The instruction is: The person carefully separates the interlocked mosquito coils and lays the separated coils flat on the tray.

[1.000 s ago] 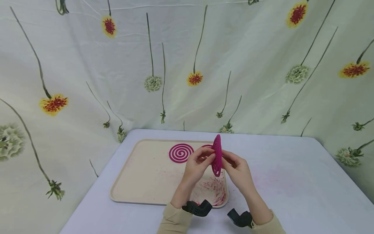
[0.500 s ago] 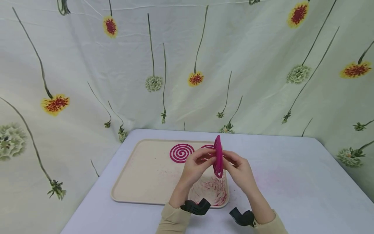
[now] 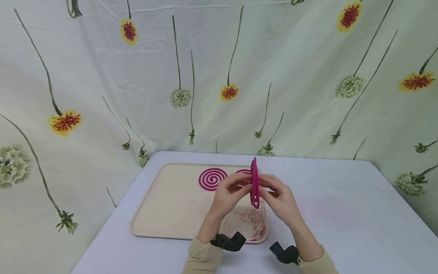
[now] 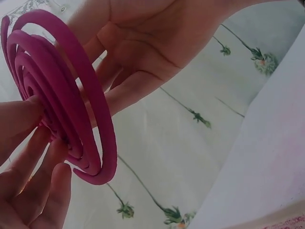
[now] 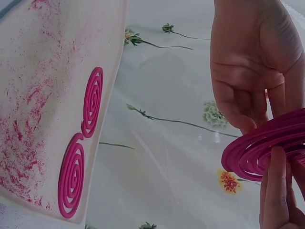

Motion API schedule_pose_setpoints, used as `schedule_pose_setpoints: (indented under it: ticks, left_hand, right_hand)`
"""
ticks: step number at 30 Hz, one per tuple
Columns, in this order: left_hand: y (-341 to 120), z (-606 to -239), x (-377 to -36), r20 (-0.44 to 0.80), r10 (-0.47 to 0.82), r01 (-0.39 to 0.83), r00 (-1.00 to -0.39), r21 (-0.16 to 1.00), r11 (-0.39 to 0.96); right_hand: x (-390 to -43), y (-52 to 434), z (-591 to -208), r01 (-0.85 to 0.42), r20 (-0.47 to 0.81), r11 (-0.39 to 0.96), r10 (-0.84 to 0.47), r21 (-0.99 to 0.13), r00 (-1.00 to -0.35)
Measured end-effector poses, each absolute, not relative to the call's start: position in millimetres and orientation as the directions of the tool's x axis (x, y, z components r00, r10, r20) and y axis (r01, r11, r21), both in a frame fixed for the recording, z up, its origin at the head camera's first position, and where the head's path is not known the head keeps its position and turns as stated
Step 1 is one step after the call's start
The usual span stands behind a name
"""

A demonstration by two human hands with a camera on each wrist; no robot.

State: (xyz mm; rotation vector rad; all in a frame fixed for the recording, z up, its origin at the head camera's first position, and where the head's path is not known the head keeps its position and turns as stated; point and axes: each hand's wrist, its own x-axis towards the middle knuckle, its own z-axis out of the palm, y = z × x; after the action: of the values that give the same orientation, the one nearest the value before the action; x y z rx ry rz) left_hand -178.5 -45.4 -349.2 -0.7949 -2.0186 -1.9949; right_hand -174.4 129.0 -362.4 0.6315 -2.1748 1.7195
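A magenta mosquito coil (image 3: 254,183) stands nearly edge-on above the tray, raised between both hands. My left hand (image 3: 226,193) pinches it from the left, thumb and fingertips near its middle. My right hand (image 3: 280,198) grips its right side. In the left wrist view the rings of the coil (image 4: 95,105) are fanned apart, with a loose end at the bottom; I cannot tell whether it is one coil or two nested ones. Two more coils lie flat on the tray: one (image 3: 212,179) in full sight, the other (image 3: 242,172) mostly behind my left hand.
A beige tray (image 3: 161,213) lies on the white-covered table (image 3: 335,205), its right front corner smeared with reddish crumbs. A flower-printed cloth (image 3: 212,125) hangs behind. Black cameras (image 3: 228,242) sit on both wrists.
Both hands stay in nearly the same place with the coil between them. The coil has turned slightly, and the right fingers have shifted a little on it.
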Motion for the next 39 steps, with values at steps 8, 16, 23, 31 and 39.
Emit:
schedule_pose_setpoints:
  ticks: [8,16,23,31,39]
  left_hand:
    - [-42.1,-349.1,-177.0,0.513,0.183,0.511,-0.838,0.857,-0.061]
    - [-40.8,-349.8,-177.3,0.547,0.182,0.547,-0.817,0.835,-0.053]
    - [-37.4,-349.5,-176.0,0.635,0.146,0.643,-0.758,0.766,0.005]
    - [-36.1,-349.1,-173.9,0.677,0.143,0.689,-0.722,0.722,0.062]
    - [-37.0,-351.5,-175.1,0.689,0.149,0.701,-0.709,0.711,0.055]
  right_hand:
    - [-175.0,126.2,-364.5,-0.476,0.468,0.186,-0.087,-0.86,-0.879]
    - [-174.8,124.9,-365.0,-0.494,0.487,0.187,-0.087,-0.849,-0.869]
    - [-175.5,124.1,-366.7,-0.532,0.525,0.173,-0.087,-0.829,-0.846]
    - [-175.2,123.7,-366.3,-0.517,0.51,0.215,-0.089,-0.829,-0.856]
    - [-175.6,125.1,-367.7,-0.506,0.496,0.193,-0.102,-0.841,-0.862]
